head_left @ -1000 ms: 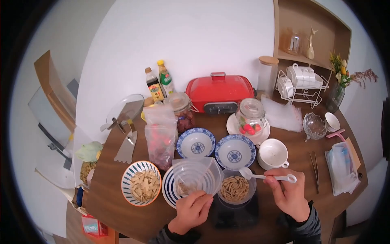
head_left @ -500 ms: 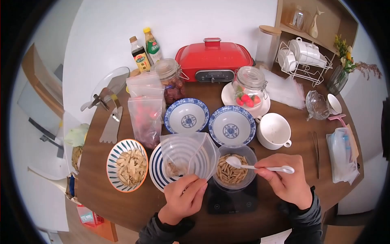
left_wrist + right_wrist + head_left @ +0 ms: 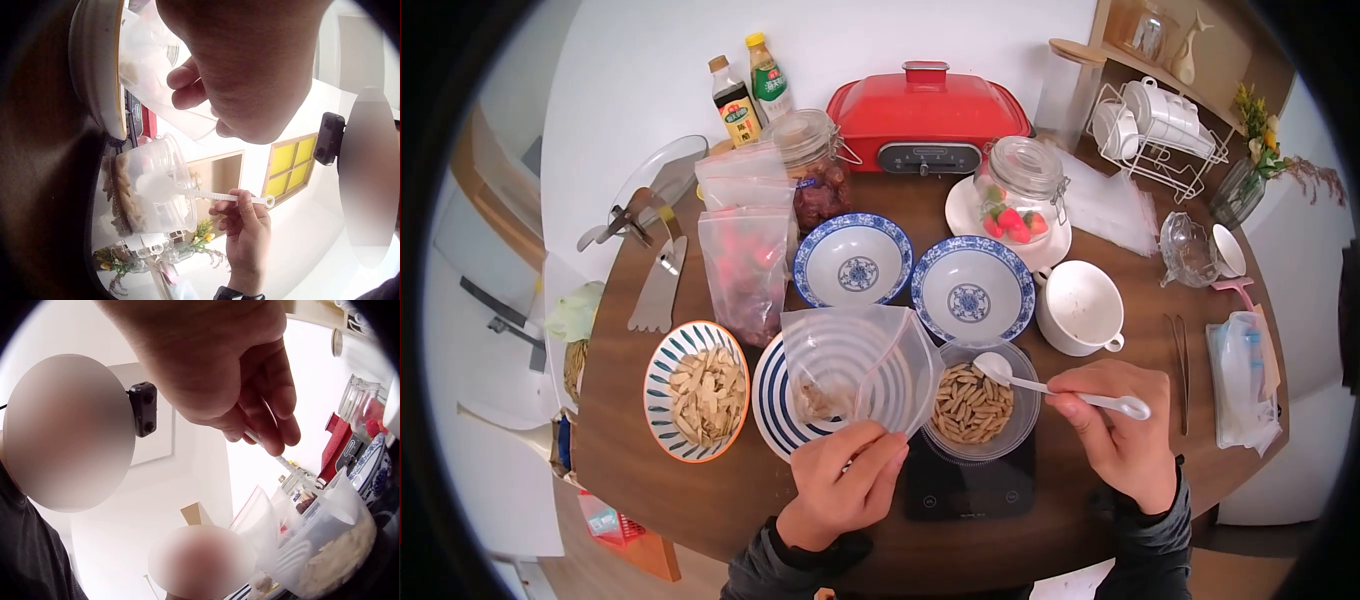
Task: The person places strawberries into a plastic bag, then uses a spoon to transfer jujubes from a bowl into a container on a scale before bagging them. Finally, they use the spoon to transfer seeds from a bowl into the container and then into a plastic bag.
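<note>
My left hand [image 3: 846, 484] pinches the edge of a clear zip bag [image 3: 855, 365], which has a little pale brown matter low in it and lies over a blue-striped plate [image 3: 772, 400]. My right hand [image 3: 1122, 425] holds a white plastic spoon [image 3: 1040, 385] by its handle, the bowl of the spoon inside a clear round tub [image 3: 1028, 425] of light brown elongated pieces [image 3: 970, 405]. The tub stands on a black scale [image 3: 970, 495]. In the right wrist view the spoon [image 3: 337, 506] slants down into the tub, above the pieces.
Left of the plate is a bowl [image 3: 662, 400] of pale slices. Behind stand two blue-and-white bowls [image 3: 853, 260], a bag [image 3: 745, 270] of red pieces, jars, bottles and a red electric cooker [image 3: 930, 120]. A white cup [image 3: 1080, 308], tweezers [image 3: 1179, 375] and a packet [image 3: 1240, 380] are at right.
The head view has tilted down, so the table things sit higher in it. The spoon has moved from beside the tub's rim to inside the tub. Both hands keep their holds.
</note>
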Demonstrator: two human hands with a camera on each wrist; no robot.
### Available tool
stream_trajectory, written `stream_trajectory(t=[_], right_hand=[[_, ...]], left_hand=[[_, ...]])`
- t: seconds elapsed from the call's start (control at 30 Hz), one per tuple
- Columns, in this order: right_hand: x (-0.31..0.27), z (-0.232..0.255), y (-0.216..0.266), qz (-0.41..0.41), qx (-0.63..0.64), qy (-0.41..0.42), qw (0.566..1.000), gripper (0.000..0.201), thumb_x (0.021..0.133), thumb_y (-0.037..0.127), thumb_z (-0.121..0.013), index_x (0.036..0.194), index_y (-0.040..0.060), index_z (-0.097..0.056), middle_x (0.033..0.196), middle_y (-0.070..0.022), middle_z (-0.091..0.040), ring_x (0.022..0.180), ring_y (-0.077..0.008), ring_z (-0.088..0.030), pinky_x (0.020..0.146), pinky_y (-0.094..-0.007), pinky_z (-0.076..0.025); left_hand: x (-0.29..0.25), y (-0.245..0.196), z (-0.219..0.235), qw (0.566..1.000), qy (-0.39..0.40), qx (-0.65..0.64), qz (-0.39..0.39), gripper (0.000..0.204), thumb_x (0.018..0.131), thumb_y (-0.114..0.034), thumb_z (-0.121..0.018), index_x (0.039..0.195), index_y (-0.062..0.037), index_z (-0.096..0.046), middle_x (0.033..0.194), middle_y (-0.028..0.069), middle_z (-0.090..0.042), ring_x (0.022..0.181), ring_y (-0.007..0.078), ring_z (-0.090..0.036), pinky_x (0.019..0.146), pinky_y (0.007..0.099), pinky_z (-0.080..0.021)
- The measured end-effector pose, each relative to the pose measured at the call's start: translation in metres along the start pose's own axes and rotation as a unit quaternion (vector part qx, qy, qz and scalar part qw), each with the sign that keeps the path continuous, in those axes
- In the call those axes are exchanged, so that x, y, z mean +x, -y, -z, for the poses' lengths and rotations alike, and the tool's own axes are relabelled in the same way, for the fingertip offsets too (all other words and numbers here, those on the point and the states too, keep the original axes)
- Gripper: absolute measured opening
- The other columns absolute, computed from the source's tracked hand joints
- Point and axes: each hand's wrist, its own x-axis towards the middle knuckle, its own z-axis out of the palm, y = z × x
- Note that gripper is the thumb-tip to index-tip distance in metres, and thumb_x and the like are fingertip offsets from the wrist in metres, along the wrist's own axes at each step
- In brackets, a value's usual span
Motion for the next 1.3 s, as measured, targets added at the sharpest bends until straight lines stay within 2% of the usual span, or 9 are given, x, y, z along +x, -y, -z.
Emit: stream_trajectory(t=[0.17, 0.3, 0.37, 0.5, 0.57, 0.63, 0.73, 1.13, 1.3], right_hand=[[0.000, -0.006, -0.003, 0.019, -0.003, 0.023, 1.000, 0.010, 0.085, 0.009, -0.076, 0.093, 0.0049, -0.071, 0.084, -0.0091, -0.073, 0.069, -0.0265, -0.070, 0.060, -0.0333, -0.054], [-0.002, -0.007, -0.006, -0.016, 0.022, 0.017, 0.999, 0.011, 0.085, 0.009, -0.076, 0.094, 0.0033, -0.071, 0.084, -0.0096, -0.073, 0.069, -0.0267, -0.070, 0.061, -0.0328, -0.054], [-0.003, -0.009, -0.009, -0.024, 0.025, 0.012, 0.999, 0.012, 0.086, 0.009, -0.076, 0.095, 0.0026, -0.071, 0.084, -0.0099, -0.073, 0.069, -0.0267, -0.070, 0.061, -0.0324, -0.055], [-0.007, -0.012, -0.010, -0.111, 0.099, 0.014, 0.989, 0.016, 0.090, 0.010, -0.075, 0.102, 0.0004, -0.072, 0.084, -0.0095, -0.074, 0.065, -0.0183, -0.070, 0.058, -0.0279, -0.053], [-0.006, -0.013, -0.009, -0.145, 0.128, 0.014, 0.981, 0.017, 0.091, 0.010, -0.074, 0.104, 0.0000, -0.072, 0.084, -0.0088, -0.075, 0.065, -0.0142, -0.069, 0.057, -0.0261, -0.052], [-0.004, -0.012, -0.008, -0.226, 0.175, 0.024, 0.958, 0.017, 0.095, 0.011, -0.070, 0.106, -0.0023, -0.071, 0.084, -0.0081, -0.076, 0.067, -0.0090, -0.069, 0.056, -0.0229, -0.053], [-0.003, -0.012, -0.009, -0.265, 0.245, 0.009, 0.933, 0.018, 0.097, 0.010, -0.068, 0.107, -0.0046, -0.070, 0.085, -0.0093, -0.076, 0.073, -0.0092, -0.071, 0.058, -0.0217, -0.055], [-0.004, -0.014, -0.014, -0.288, 0.320, 0.018, 0.902, 0.018, 0.098, 0.007, -0.065, 0.110, -0.0059, -0.067, 0.090, -0.0109, -0.075, 0.085, -0.0147, -0.074, 0.061, -0.0223, -0.056], [-0.004, -0.012, -0.017, -0.269, 0.329, 0.046, 0.904, 0.014, 0.100, 0.004, -0.061, 0.109, -0.0060, -0.064, 0.094, -0.0146, -0.073, 0.082, -0.0191, -0.074, 0.061, -0.0250, -0.056]], left_hand=[[0.001, 0.000, 0.000, 1.000, -0.004, -0.004, 0.000, 0.019, 0.075, 0.000, -0.077, 0.093, -0.0049, -0.072, 0.089, 0.0079, -0.066, 0.069, 0.0239, -0.065, 0.059, 0.0317, -0.051], [0.001, 0.001, -0.001, 1.000, -0.004, -0.007, 0.002, 0.019, 0.075, 0.000, -0.077, 0.093, -0.0049, -0.072, 0.089, 0.0078, -0.066, 0.069, 0.0238, -0.065, 0.058, 0.0317, -0.051], [0.003, 0.004, -0.003, 0.999, -0.028, -0.007, -0.030, 0.021, 0.074, -0.001, -0.078, 0.094, -0.0024, -0.073, 0.087, 0.0071, -0.065, 0.059, 0.0192, -0.062, 0.050, 0.0279, -0.047], [0.003, 0.003, -0.002, 0.999, -0.030, -0.008, -0.030, 0.020, 0.074, -0.001, -0.078, 0.093, -0.0024, -0.073, 0.087, 0.0070, -0.065, 0.059, 0.0189, -0.062, 0.050, 0.0278, -0.047], [0.001, 0.000, 0.000, 1.000, -0.002, -0.004, 0.002, 0.019, 0.075, 0.000, -0.077, 0.093, -0.0053, -0.072, 0.089, 0.0076, -0.066, 0.069, 0.0236, -0.065, 0.058, 0.0315, -0.051], [0.000, 0.000, 0.000, 1.000, -0.001, -0.002, 0.002, 0.019, 0.075, -0.001, -0.077, 0.093, -0.0055, -0.072, 0.089, 0.0075, -0.066, 0.069, 0.0235, -0.065, 0.058, 0.0315, -0.051], [0.000, 0.000, 0.000, 1.000, -0.002, 0.000, 0.004, 0.019, 0.075, 0.000, -0.077, 0.093, -0.0058, -0.072, 0.089, 0.0075, -0.066, 0.069, 0.0236, -0.065, 0.058, 0.0315, -0.051], [0.001, 0.000, -0.001, 1.000, -0.009, -0.005, -0.003, 0.020, 0.075, 0.001, -0.077, 0.093, -0.0049, -0.071, 0.089, 0.0081, -0.066, 0.069, 0.0243, -0.065, 0.058, 0.0316, -0.051], [0.001, 0.001, 0.000, 1.000, -0.008, -0.008, -0.005, 0.020, 0.075, 0.001, -0.077, 0.094, -0.0046, -0.071, 0.090, 0.0087, -0.066, 0.070, 0.0247, -0.065, 0.059, 0.0321, -0.052]])
